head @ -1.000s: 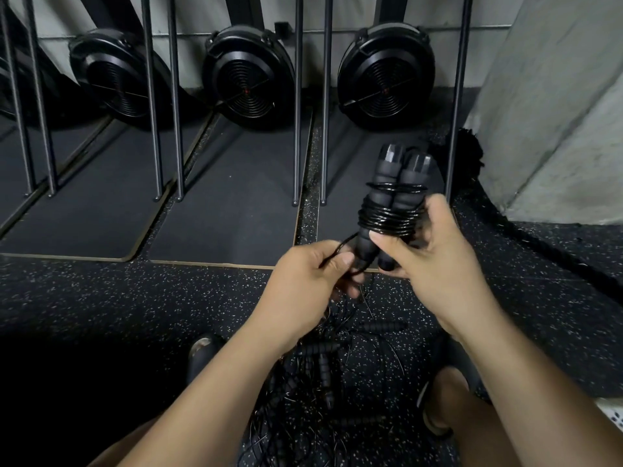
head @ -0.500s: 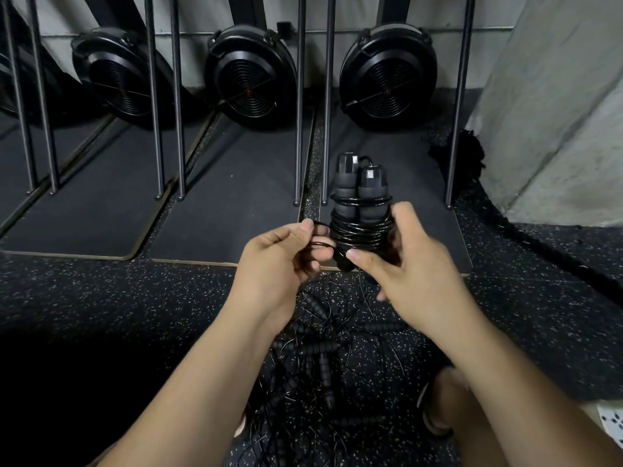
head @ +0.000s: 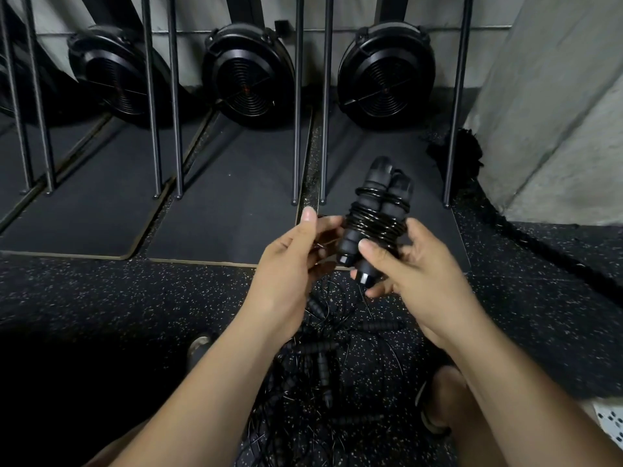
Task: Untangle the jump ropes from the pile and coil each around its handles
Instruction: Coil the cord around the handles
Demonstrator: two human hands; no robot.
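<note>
We are holding one rope bundle (head: 371, 210) at the centre of the frame, above the floor: two handles (head: 379, 183) lying side by side, tips pointing to the upper right, with the cord (head: 374, 227) wound in tight turns round their middle. Our right hand (head: 418, 267) is gripping the lower ends, thumb pressing across the front and fingers curling behind. Our left hand (head: 286, 264) is sitting just left of the bundle, fingers curling in toward it and thumb raised; we cannot tell whether it is pinching the cord's loose end or only touching the handles. We are judging this rope to be at the last of its coiling, with the end needing to be tucked under a turn so the wraps are not springing loose. After that the bundle is wanting a spot apart from the pile (head: 323, 358), which is lying tangled at lower centre on the speckled floor (head: 101, 291), several handles and thin cords crossing one another. Picking the next rope is calling for finding one handle and following its cord out. Beyond, dark mats (head: 229, 214) are filling the middle, bars (head: 298, 112) are standing on them, three round fans (head: 247, 72) are lining the top, and a grey wall (head: 556, 112) is closing the upper right.
</note>
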